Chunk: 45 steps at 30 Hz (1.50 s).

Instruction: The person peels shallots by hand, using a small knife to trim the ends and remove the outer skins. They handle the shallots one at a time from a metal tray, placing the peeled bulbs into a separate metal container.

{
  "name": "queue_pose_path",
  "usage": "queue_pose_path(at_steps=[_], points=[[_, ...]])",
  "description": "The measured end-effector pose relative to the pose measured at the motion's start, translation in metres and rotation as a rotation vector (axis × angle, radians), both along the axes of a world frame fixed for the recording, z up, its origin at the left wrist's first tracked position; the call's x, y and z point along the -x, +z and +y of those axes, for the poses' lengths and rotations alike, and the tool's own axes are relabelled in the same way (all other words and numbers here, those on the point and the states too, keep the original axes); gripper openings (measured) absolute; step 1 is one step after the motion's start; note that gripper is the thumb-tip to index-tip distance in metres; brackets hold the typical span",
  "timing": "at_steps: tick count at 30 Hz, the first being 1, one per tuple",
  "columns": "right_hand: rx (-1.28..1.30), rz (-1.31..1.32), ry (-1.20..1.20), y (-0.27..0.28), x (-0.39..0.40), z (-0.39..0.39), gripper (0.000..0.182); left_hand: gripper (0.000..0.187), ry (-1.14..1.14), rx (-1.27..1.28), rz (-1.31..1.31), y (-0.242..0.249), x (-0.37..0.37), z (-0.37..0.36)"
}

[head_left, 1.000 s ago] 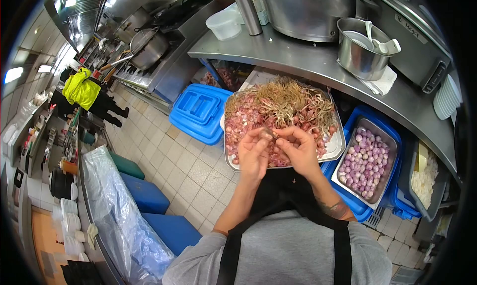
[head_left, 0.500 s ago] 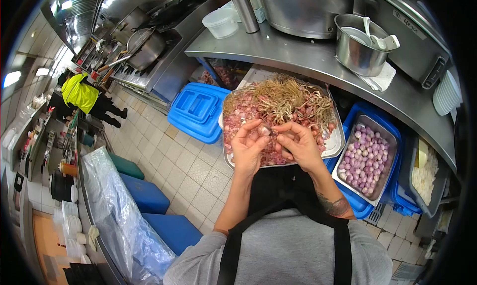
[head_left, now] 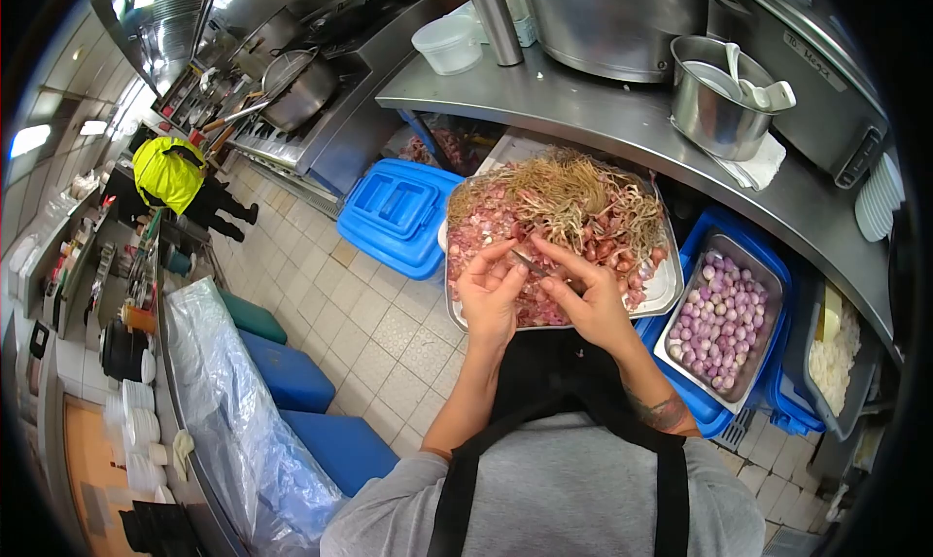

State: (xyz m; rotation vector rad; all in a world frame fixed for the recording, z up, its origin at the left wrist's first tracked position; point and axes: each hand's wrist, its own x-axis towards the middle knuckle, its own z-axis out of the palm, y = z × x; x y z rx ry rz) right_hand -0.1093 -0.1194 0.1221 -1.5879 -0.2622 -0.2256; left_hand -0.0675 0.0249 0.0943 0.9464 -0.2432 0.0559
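Note:
A metal tray (head_left: 664,299) in front of me holds unpeeled shallots (head_left: 622,259), loose pinkish skins (head_left: 473,228) and a heap of dry, stringy roots and tops (head_left: 569,190). Over its near side, my left hand (head_left: 493,293) is closed in a pinch around a shallot, mostly hidden by the fingers. Close beside it, my right hand (head_left: 591,299) grips a small knife (head_left: 530,262); its dark blade points toward the left fingers and the handle is hidden in the palm. To the right, peeled purple shallots (head_left: 724,319) fill a deep metal pan (head_left: 682,355).
A blue lid (head_left: 400,212) lies left of the tray. The steel counter (head_left: 583,100) ahead bears a large pot (head_left: 617,22), a smaller pot with ladles (head_left: 719,120) and a flask (head_left: 494,22). A person in a yellow jacket (head_left: 167,173) stands far left. Plastic sheeting (head_left: 228,401) covers the left-hand counter.
The right index finger and thumb have spread apart, and the dark blade shows more clearly. The shallot in my left fingers is less visible. The whole view has shifted slightly.

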Motion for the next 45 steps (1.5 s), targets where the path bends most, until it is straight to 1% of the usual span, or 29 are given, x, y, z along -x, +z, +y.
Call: queue_pose_path(at_steps=[1, 2, 5, 7, 8, 10, 11, 12, 15, 16, 18, 22, 25, 28, 31, 33, 35, 37, 39, 42, 44, 45], points=[[0.011, -0.034, -0.003, 0.001, 0.0, 0.002, 0.04, 0.033, -0.002, -0.009, -0.007, 0.002, 0.0, 0.0], [-0.107, -0.026, 0.008, -0.001, -0.001, 0.006, 0.037, 0.032, 0.0, -0.018, -0.016, 0.003, 0.0, 0.001], [0.129, -0.191, -0.087, -0.002, -0.001, 0.004, 0.032, 0.031, 0.043, -0.112, -0.049, 0.0, 0.002, 0.002], [0.1, -0.13, -0.118, -0.004, -0.001, 0.008, 0.028, 0.031, 0.075, -0.083, -0.111, -0.005, 0.0, -0.001], [0.069, -0.098, -0.101, -0.013, -0.004, 0.008, 0.028, 0.031, 0.067, -0.089, -0.091, -0.006, 0.0, -0.001], [-0.134, 0.043, 0.031, -0.02, -0.006, 0.003, 0.029, 0.032, 0.019, -0.063, -0.048, -0.003, 0.002, 0.003], [-0.302, 0.154, 0.143, -0.017, -0.006, 0.0, 0.029, 0.033, -0.023, -0.03, -0.028, 0.0, 0.003, 0.004], [-0.392, 0.169, 0.185, -0.021, -0.008, 0.001, 0.03, 0.034, -0.074, 0.004, -0.007, 0.001, 0.003, 0.004], [-0.514, 0.245, 0.19, -0.025, -0.013, -0.003, 0.03, 0.037, -0.185, 0.054, -0.064, 0.002, 0.002, 0.008], [-0.525, 0.265, 0.154, -0.025, -0.016, -0.004, 0.03, 0.037, -0.204, 0.064, -0.087, 0.002, 0.002, 0.008], [-0.491, 0.253, 0.1, -0.026, -0.02, -0.005, 0.03, 0.039, -0.242, 0.081, -0.133, 0.005, 0.002, 0.009], [-0.355, 0.233, -0.01, -0.031, -0.025, -0.005, 0.031, 0.041, -0.183, 0.107, -0.104, 0.002, -0.001, 0.009], [-0.328, 0.263, -0.064, -0.035, -0.027, -0.006, 0.031, 0.042, -0.146, 0.117, -0.11, 0.001, -0.005, 0.011], [-0.166, 0.256, -0.111, -0.034, -0.026, -0.004, 0.03, 0.041, -0.129, 0.128, -0.086, -0.001, -0.007, 0.013], [-0.076, 0.141, -0.108, -0.041, -0.025, -0.001, 0.03, 0.04, -0.123, 0.147, -0.009, -0.002, -0.01, 0.014], [0.066, 0.022, -0.112, -0.041, -0.028, -0.003, 0.033, 0.039, -0.092, 0.164, 0.033, 0.001, -0.01, 0.012], [0.089, -0.025, -0.106, -0.031, -0.023, 0.001, 0.035, 0.041, -0.056, 0.119, 0.026, 0.003, -0.009, 0.011], [-0.039, 0.118, -0.08, -0.018, -0.016, 0.004, 0.036, 0.041, -0.024, 0.084, 0.022, 0.001, -0.009, 0.01], [-0.07, 0.124, -0.067, -0.014, -0.013, 0.009, 0.037, 0.041, 0.002, 0.06, 0.022, -0.003, -0.009, 0.008], [0.001, -0.01, -0.064, -0.012, -0.01, 0.014, 0.038, 0.037, 0.025, 0.09, 0.004, -0.006, -0.008, 0.004], [0.013, -0.009, -0.07, -0.01, -0.008, 0.015, 0.037, 0.034, 0.061, 0.073, -0.034, -0.005, -0.007, 0.004], [0.044, -0.05, -0.078, -0.01, -0.007, 0.015, 0.037, 0.033, 0.064, 0.065, -0.046, -0.005, -0.006, 0.003]])
